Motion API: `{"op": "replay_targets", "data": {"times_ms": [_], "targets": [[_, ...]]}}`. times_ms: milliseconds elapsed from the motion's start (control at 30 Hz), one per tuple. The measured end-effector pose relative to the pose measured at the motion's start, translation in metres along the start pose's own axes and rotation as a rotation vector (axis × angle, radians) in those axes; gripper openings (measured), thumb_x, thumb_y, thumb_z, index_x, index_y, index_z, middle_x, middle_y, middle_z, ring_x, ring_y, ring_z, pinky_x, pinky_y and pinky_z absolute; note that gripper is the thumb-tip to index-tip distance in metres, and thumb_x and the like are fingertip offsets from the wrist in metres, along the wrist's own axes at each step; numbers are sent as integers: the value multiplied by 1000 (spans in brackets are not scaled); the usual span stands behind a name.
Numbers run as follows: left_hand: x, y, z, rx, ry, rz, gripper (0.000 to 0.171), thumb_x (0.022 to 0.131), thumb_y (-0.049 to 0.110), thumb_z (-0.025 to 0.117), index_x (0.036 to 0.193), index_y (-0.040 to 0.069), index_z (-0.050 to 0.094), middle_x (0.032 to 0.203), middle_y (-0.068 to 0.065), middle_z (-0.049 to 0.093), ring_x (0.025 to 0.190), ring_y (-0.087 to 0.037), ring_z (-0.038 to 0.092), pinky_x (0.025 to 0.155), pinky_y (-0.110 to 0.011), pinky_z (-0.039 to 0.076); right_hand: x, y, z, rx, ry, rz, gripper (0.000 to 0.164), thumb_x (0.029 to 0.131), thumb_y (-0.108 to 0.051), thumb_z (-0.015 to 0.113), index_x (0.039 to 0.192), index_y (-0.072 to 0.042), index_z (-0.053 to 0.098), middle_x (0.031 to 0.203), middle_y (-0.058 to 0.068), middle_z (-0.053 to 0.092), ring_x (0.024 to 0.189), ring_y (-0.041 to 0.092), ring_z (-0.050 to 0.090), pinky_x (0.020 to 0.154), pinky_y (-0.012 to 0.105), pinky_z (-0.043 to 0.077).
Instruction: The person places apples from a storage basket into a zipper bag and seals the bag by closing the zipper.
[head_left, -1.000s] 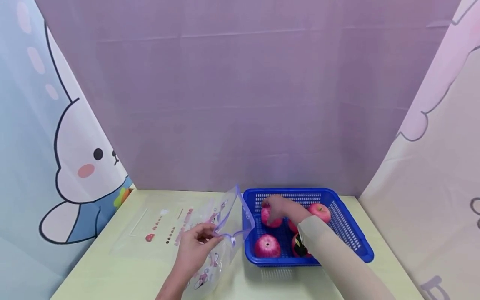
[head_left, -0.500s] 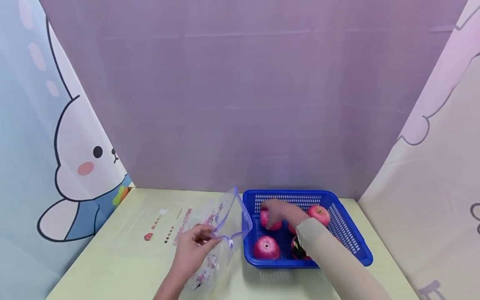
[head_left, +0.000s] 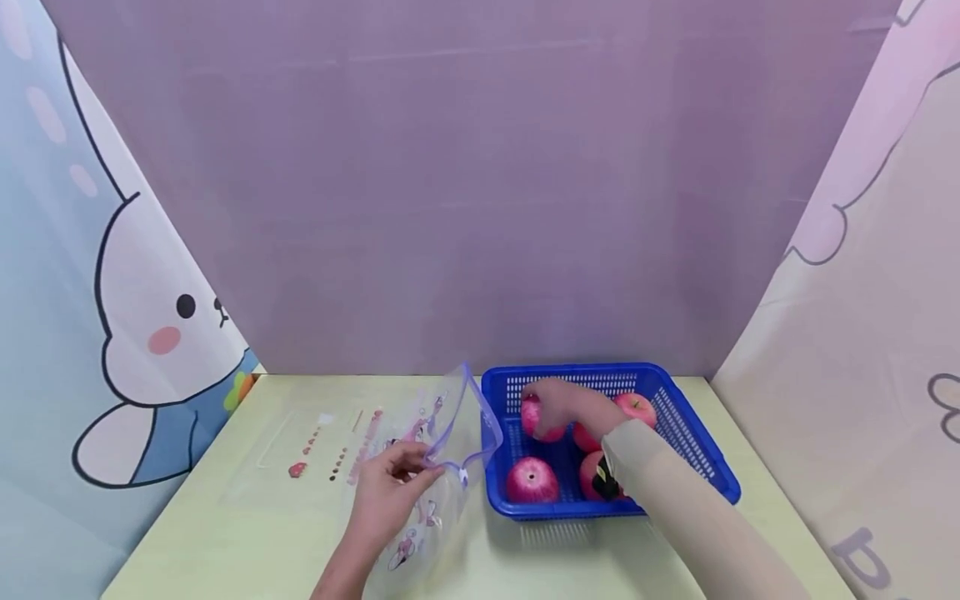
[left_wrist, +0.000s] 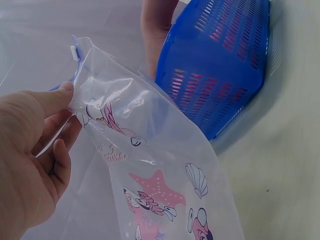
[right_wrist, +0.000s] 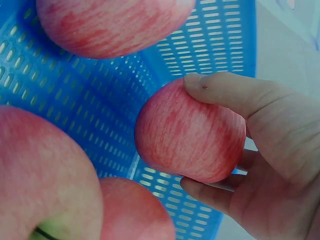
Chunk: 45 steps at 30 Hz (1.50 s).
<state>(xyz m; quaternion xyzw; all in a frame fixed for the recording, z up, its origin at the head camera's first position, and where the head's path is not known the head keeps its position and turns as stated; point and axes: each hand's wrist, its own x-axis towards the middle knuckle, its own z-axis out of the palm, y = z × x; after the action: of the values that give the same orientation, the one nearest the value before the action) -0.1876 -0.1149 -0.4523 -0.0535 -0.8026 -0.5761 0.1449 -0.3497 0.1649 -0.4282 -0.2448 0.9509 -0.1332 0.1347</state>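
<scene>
My left hand pinches the purple zip edge of a clear slider bag between thumb and fingers. The bag's mouth gapes toward the basket, and pink sea-themed prints cover its side in the left wrist view. Over at the right, my right hand reaches into the blue plastic basket and grips a red apple, thumb on one side and fingers on the other. Part of that apple is hidden behind the hand in the head view.
Several other apples lie in the basket, one at the front left and one at the back right. A flat clear plastic sheet or bag with small red prints lies on the table's left. A purple curtain hangs behind.
The head view has shifted slightly. Both hands keep nearly the same places, the left at the bag's edge and the right around the apple.
</scene>
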Motion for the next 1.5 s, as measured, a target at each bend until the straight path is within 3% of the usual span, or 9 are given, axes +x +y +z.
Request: {"op": "replay_targets", "data": {"times_ms": [300, 700, 967, 1133, 1500], "targets": [[3, 0, 0, -2, -7, -10, 22, 75, 10, 84, 94, 12, 73, 77, 4, 68, 71, -16, 62, 62, -26, 51, -9, -10, -19, 7, 42, -2, 72, 70, -22, 87, 133, -12, 56, 125, 8, 58, 113, 27, 54, 93, 44, 47], [2, -7, 8, -20, -23, 38, 23, 75, 8, 83, 95, 13, 72, 76, 7, 68, 70, -15, 63, 61, -26, 51, -45, -19, -31, 48, 121, -44, 67, 72, -23, 85, 133, -18, 56, 123, 4, 57, 106, 22, 55, 83, 41, 52], [0, -6, 8, -31, -25, 21, 24, 76, 8, 82, 98, 7, 72, 77, 6, 68, 71, -16, 63, 61, -26, 50, -65, -26, -34, 25, 155, -91, 69, 73, -25, 86, 134, -20, 56, 125, 3, 55, 106, 21, 56, 84, 42, 52], [-1, -5, 9, -30, -28, 9, 23, 76, 8, 82, 97, 10, 72, 77, 6, 68, 70, -16, 62, 60, -25, 50, -75, -32, -34, 15, 175, -122, 68, 74, -27, 85, 135, -21, 55, 127, 0, 54, 108, 20, 55, 85, 42, 52], [-2, -10, 15, -63, -25, 70, 25, 75, 6, 83, 95, 16, 71, 78, 7, 67, 65, -15, 58, 58, -25, 48, -87, -54, -37, 8, 226, -175, 70, 74, -30, 85, 136, -23, 54, 132, 0, 52, 113, 21, 54, 85, 43, 52]]}}
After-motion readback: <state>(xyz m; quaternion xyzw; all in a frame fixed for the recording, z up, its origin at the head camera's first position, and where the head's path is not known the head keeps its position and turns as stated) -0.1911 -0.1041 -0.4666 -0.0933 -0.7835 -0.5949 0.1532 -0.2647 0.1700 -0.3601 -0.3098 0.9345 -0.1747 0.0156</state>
